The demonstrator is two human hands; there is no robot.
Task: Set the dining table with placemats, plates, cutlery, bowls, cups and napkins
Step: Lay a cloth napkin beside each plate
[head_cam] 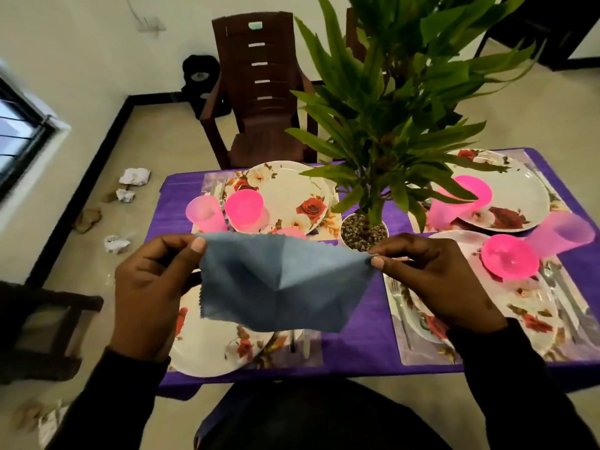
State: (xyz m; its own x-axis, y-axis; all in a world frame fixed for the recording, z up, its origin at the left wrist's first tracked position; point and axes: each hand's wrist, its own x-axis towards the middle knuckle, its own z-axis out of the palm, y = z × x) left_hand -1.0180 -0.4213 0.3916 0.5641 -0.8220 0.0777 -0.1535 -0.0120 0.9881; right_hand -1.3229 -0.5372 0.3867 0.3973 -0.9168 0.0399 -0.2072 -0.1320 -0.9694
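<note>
A blue cloth napkin [282, 284] hangs spread in the air above the near left place setting. My left hand [152, 287] pinches its upper left corner and my right hand [435, 280] pinches its upper right corner. Below it lies a floral plate [207, 345] on a placemat, partly hidden by the napkin. Three other floral plates sit on the purple table [357, 326]: far left [292, 193], far right [519, 196], near right [526, 306]. Pink bowls [243, 206] [509, 258] and pink cups [204, 212] [561, 232] stand by them. Cutlery [399, 306] lies beside the near right plate.
A potted green plant [363, 232] stands mid-table, its leaves covering part of the far right setting. A brown chair [259, 92] is at the far side and a dark chair [42, 326] at the left. Crumpled paper [134, 177] lies on the floor.
</note>
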